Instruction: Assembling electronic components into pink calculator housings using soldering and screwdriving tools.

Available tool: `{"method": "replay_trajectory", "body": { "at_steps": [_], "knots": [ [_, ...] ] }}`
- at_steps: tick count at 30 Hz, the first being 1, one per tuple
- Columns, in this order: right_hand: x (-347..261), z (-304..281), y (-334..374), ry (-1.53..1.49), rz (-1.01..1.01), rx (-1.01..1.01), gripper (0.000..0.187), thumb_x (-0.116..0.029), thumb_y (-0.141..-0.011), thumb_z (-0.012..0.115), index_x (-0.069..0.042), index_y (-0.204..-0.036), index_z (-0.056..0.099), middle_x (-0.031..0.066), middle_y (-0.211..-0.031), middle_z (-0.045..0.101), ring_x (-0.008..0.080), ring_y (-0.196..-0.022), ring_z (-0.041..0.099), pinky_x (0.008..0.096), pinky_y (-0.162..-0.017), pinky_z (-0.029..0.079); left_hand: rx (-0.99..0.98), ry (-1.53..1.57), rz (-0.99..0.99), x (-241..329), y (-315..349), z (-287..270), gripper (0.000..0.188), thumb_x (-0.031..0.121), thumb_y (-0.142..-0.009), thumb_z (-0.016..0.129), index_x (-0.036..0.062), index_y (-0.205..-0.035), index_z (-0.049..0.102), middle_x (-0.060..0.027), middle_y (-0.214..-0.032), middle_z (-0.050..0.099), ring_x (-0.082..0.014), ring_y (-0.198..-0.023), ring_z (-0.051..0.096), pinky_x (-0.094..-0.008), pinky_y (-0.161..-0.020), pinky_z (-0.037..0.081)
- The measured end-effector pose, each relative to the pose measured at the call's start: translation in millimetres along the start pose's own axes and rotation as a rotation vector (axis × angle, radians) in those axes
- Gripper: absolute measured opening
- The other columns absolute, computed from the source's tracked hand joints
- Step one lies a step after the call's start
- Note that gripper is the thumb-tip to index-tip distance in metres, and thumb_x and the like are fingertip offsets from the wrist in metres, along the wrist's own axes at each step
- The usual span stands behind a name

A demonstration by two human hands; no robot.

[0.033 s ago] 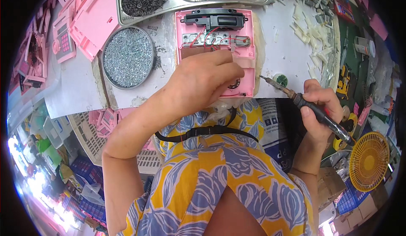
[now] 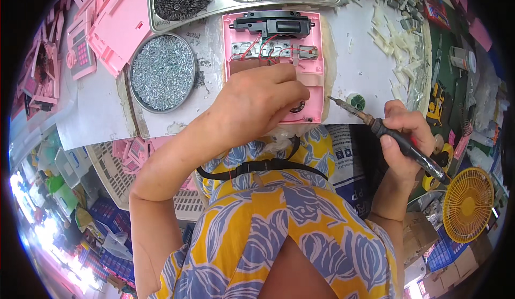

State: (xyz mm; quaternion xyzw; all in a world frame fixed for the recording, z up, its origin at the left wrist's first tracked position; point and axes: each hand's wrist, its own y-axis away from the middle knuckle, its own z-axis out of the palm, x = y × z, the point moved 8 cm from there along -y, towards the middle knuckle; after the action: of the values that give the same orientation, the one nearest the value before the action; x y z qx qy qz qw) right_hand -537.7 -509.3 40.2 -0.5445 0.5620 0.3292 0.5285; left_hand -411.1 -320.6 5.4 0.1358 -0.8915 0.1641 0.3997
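A pink plastic housing (image 2: 317,99) lies open at the table's front edge. Fixed inside it are a black plastic mechanism (image 2: 284,26), a metal-plated strip (image 2: 276,48), and red and green wires. My left hand (image 2: 263,96) reaches over the lower half, fingers curled and pinched downward. Whatever those fingers hold is hidden beneath the hand. In my right hand (image 2: 405,135) is a black-handled soldering iron (image 2: 397,137). Its thin tip points up and left, just off the housing's right side. Beside the tip stands a small round green-and-white item (image 2: 355,101).
A round dish of small metal pieces (image 2: 162,72) sits to the left. Behind is a metal tray (image 2: 225,10) with springs. Pink casings (image 2: 120,28) pile up at far left. White plastic parts (image 2: 394,41) lie at right, and a yellow fan (image 2: 468,204) stands lower right.
The soldering iron's tip has shifted very slightly to the left. My left hand and the housing look the same.
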Motion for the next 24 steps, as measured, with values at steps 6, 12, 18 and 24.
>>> {"method": "replay_trajectory", "body": {
  "at_steps": [6, 12, 18, 24],
  "knots": [
    [0.3, 17.3, -7.4, -0.001, 0.049, -0.105, 0.024, -0.006, -0.075, 0.076, 0.001, -0.096, 0.067, 0.0012, -0.068, 0.051, 0.0135, -0.066, 0.045, 0.0278, -0.060, 0.034, -0.047, -0.149, 0.029, 6.0, -3.8, 4.5, 0.027, 0.000, -0.073, 0.071, 0.0089, -0.098, 0.064, -0.0058, -0.092, 0.061, -0.0289, -0.079, 0.065, -0.0390, -0.065, 0.053],
    [4.0, 25.5, -8.7, 0.052, 0.066, -0.140, 0.023, -0.008, -0.074, 0.077, 0.000, -0.094, 0.069, 0.0004, -0.065, 0.051, 0.0132, -0.062, 0.044, 0.0283, -0.058, 0.034, -0.140, -0.211, 0.084, 10.7, -8.6, 6.5, 0.022, 0.005, -0.072, 0.069, 0.0091, -0.093, 0.063, -0.0044, -0.092, 0.060, -0.0267, -0.078, 0.065, -0.0381, -0.064, 0.053],
    [2.1, 29.9, -12.4, 0.072, 0.061, -0.160, 0.023, -0.009, -0.073, 0.078, -0.001, -0.093, 0.069, 0.0007, -0.063, 0.051, 0.0135, -0.060, 0.044, 0.0286, -0.058, 0.034, -0.158, -0.254, 0.141, 18.6, -13.9, 5.0, 0.018, 0.008, -0.073, 0.067, 0.0083, -0.090, 0.061, -0.0037, -0.089, 0.058, -0.0241, -0.079, 0.065, -0.0366, -0.063, 0.054],
    [2.6, 31.9, -13.4, 0.077, 0.058, -0.176, 0.023, -0.010, -0.073, 0.078, -0.002, -0.092, 0.069, 0.0012, -0.065, 0.052, 0.0133, -0.060, 0.044, 0.0280, -0.057, 0.033, -0.257, -0.345, 0.139, 23.3, -18.1, 7.6, 0.014, 0.011, -0.075, 0.066, 0.0078, -0.088, 0.062, -0.0032, -0.092, 0.059, -0.0233, -0.084, 0.066, -0.0355, -0.065, 0.055]
  ]
}}
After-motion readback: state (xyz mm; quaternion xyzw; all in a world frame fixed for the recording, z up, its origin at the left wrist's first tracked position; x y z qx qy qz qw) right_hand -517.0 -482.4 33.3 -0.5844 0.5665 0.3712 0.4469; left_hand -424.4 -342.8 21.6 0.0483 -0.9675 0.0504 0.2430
